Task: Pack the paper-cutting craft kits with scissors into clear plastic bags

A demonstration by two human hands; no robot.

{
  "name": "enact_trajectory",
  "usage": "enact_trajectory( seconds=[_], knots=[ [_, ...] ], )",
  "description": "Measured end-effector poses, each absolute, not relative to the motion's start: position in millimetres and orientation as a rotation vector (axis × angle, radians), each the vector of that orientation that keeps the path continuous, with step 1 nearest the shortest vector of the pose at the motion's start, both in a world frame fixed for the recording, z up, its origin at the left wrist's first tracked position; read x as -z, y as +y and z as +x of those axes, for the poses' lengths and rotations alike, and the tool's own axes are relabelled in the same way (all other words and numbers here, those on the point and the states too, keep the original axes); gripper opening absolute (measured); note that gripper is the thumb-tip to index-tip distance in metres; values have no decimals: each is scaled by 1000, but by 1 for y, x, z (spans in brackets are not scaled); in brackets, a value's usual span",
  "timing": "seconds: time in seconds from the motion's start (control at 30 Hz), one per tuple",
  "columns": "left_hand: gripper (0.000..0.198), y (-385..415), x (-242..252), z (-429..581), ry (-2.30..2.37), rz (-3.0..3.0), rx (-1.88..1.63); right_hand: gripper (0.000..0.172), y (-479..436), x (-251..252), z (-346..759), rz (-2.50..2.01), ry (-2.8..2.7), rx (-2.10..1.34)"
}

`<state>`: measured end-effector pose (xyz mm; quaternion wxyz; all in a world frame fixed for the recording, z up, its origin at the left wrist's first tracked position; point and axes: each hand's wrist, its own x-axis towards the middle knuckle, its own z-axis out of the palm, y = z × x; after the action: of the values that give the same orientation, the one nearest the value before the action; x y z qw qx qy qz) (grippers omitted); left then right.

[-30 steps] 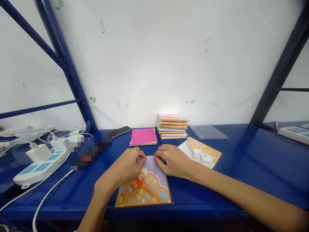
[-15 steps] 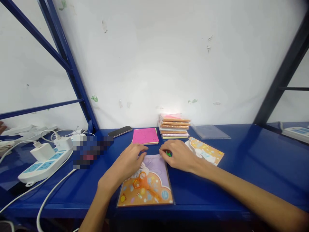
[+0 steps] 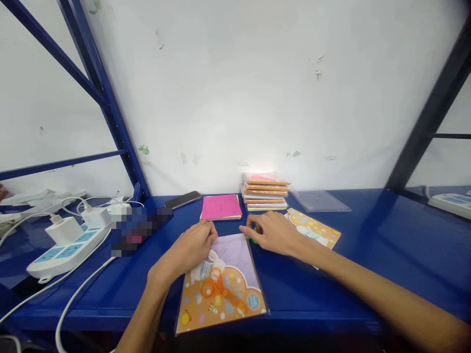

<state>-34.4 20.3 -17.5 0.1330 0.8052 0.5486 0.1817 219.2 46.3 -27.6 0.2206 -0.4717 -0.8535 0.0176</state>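
A clear-sleeved craft packet (image 3: 235,304) with a lilac and orange printed card lies tilted on the blue shelf, with orange scissors (image 3: 215,287) on its front. My left hand (image 3: 195,242) rests loosely at the packet's upper left corner, holding nothing I can see. My right hand (image 3: 270,234) curves over a small green object (image 3: 253,236) just beyond the packet's upper right edge, mostly hiding it. Past that hand lies an orange illustrated card (image 3: 312,229).
Behind the hands are a pink paper pad (image 3: 221,207), a stack of packets (image 3: 264,192), a clear plastic sleeve (image 3: 319,201) and a phone (image 3: 183,199). At left, a power strip (image 3: 68,252) with chargers, cables and a blurred patch (image 3: 136,230). Blue steel uprights frame a white wall.
The packet has shifted toward me and turned slightly. My left hand has drawn back to the packet's corner, and my right hand has moved slightly up and over the green object.
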Motion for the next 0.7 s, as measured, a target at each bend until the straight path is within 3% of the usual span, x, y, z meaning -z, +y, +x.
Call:
enact_trajectory(
  seconds=[0.17,0.5,0.7],
  knots=[
    [24,19,8,-36,1552,2287,-580,47,48,29,217,-1175,-2355,-345],
    [25,9,-14,-37,1390,2082,-861,47,45,21,215,-868,-2079,-1503],
    [31,12,-15,-35,1488,2024,-1100,30,43,12,214,-799,-1887,-1514]
  ],
)
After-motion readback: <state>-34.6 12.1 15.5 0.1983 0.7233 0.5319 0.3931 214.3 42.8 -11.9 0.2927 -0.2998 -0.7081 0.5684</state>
